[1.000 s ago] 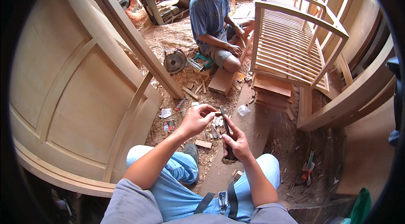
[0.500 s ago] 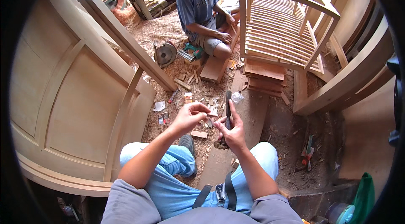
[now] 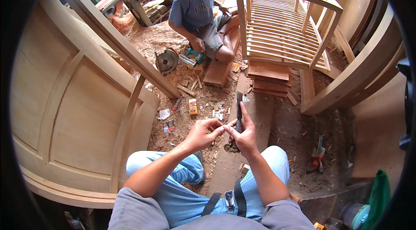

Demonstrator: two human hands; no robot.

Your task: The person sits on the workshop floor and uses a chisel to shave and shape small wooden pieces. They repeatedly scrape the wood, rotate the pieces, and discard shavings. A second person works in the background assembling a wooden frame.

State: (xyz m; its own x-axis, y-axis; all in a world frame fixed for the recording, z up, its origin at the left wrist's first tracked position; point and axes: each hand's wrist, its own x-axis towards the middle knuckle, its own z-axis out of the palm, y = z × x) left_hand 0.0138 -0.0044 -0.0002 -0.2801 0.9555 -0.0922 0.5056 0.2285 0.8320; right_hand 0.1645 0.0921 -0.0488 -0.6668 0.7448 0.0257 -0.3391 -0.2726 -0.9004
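1. Head view, so here's what I've got: left hand has its fingertips pinched narrow on what looks like a small pale piece. Too tiny to say what it is, tbh.

2. Right hand is wrapped around a dark slim tool, index finger stretched along it, top end pointing away from the body. Its thumb comes in to meet the left fingertips, so the piece sits right between both hands, above the brown plank and the person's knees.

3. How far along? My read is mid-handling. Tool's in the grip, piece is pinched, neither is set down. The plank has a dark rough hole in it just below the right hand, but can't tell if that belongs to this work. Nothing here looks finished to me, and how much is left doesn't show.

4. Containers: small orange-and-white carton on the shavings past the hands. Can't see inside, so no clue on contents. Lower right there's a cloudy round thing with a turquoise end, maybe a tub, beside a green cloth. Can't make out anything in it.
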